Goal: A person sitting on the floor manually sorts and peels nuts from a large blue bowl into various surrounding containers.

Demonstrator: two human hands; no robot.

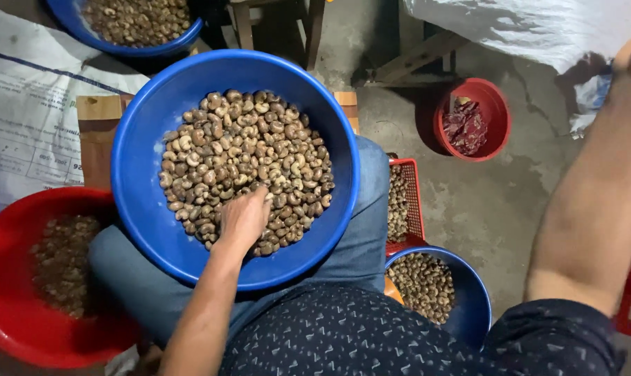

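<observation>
Concrete floor lies below my lap, where the blue basin of cashews rests. My left hand digs in, fingers buried; their grip I cannot tell. My right arm reaches out of view.

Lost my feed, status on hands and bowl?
Left hand in cashews, blue bowl on lap. Right hand raised, out of frame. Nothing blocking.

I see a grey concrete floor, stained and cracked. Dark wooden furniture legs stand at the top, with a slanted wooden brace beside them. A printed white sack lies flat at left. Light is dim, even.
</observation>
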